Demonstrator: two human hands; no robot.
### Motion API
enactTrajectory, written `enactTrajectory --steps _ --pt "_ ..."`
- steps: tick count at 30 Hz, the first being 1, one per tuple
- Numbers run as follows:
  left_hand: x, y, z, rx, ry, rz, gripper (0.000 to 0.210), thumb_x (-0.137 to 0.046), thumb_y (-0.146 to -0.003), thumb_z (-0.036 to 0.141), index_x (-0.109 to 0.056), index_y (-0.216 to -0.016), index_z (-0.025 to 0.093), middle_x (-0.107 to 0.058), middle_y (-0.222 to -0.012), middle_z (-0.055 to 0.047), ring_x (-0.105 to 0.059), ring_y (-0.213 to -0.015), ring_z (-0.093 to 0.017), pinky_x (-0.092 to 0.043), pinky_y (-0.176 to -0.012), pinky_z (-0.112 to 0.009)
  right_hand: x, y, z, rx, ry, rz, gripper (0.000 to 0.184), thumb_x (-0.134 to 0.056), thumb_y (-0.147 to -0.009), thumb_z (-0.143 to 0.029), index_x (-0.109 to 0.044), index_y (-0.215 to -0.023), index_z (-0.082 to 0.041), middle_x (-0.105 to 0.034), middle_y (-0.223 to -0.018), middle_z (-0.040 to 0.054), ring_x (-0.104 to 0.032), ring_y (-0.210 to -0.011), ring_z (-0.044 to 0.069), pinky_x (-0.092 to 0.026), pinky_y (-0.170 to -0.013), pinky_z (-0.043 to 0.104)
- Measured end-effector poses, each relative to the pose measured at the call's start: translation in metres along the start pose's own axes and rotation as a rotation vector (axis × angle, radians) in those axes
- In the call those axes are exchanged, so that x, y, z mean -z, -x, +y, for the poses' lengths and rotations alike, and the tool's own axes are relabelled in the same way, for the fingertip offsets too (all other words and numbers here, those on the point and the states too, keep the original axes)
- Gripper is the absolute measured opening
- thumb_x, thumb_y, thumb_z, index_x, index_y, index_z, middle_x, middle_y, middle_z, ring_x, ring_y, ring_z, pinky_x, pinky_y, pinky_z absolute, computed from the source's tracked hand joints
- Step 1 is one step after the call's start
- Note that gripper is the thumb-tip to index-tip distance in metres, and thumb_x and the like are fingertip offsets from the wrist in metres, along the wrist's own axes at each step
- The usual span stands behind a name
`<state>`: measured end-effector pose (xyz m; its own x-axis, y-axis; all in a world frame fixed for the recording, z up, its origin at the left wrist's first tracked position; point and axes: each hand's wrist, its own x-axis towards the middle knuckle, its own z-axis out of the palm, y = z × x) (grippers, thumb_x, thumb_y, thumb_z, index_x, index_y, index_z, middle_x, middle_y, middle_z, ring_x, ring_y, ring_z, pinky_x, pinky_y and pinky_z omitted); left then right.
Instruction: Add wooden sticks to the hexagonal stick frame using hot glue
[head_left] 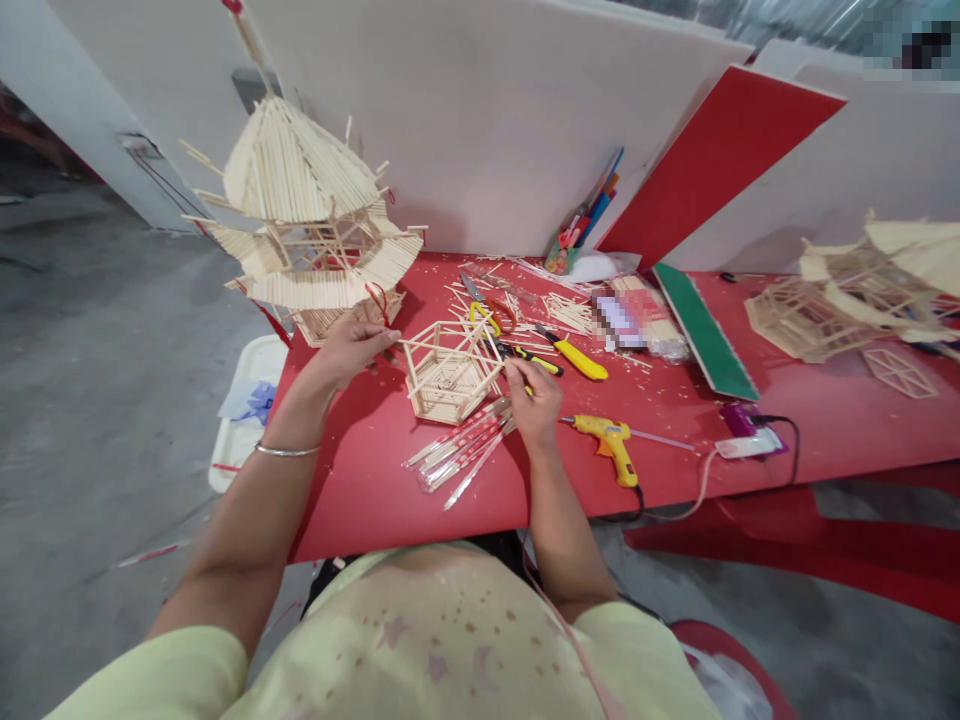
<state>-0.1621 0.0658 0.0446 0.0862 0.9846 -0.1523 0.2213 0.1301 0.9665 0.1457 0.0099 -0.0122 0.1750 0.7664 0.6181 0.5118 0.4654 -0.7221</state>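
A small hexagonal frame of thin wooden sticks [448,405], with a woven-looking base and open sides, stands on the red table. Across its top lies a thin wooden stick [450,352]. My left hand [352,350] pinches this stick's left end between thumb and fingertips. At the other end, by the frame's right upper corner, my right hand [535,398] is closed in a pinch; its fingers partly hide what they grip. Wrapped bundles of sticks [457,450] lie just in front of the frame. Behind it are scissors [484,310] and a yellow utility knife [577,357].
A tall stick-built pavilion [300,230] stands at the back left, another model [840,290] at the far right. A yellow glue gun [615,445] lies right of my right hand, its cord near a power strip [750,442]. Loose sticks [568,312] litter the table [345,500].
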Motion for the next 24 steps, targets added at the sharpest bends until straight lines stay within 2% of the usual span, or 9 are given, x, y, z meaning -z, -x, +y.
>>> enactTrajectory --steps 8,24 --pt "-0.0013 0.0007 0.0019 0.002 -0.013 0.024 0.052 -0.083 -0.068 0.065 -0.076 -0.080 0.015 -0.076 -0.074 -0.010 -0.064 -0.057 -0.014 -0.048 -0.048 -0.021 0.0003 -0.0001 0.0001 0.003 0.011 -0.006 0.024 -0.061 -0.102 -0.041 -0.079 -0.104 -0.025 -0.079 -0.099 0.0055 -0.074 -0.093 0.020 -0.059 -0.088 0.036" --pt "-0.0002 0.0006 0.0003 -0.003 0.014 0.001 0.054 -0.085 -0.067 0.066 -0.076 -0.079 0.014 -0.076 -0.072 -0.010 -0.066 -0.058 -0.015 -0.048 -0.047 -0.021 -0.0001 0.0002 0.0007 0.009 -0.011 0.005 0.021 -0.063 -0.101 -0.038 -0.079 -0.105 -0.025 -0.079 -0.098 0.0053 -0.073 -0.092 0.020 -0.058 -0.087 0.035"
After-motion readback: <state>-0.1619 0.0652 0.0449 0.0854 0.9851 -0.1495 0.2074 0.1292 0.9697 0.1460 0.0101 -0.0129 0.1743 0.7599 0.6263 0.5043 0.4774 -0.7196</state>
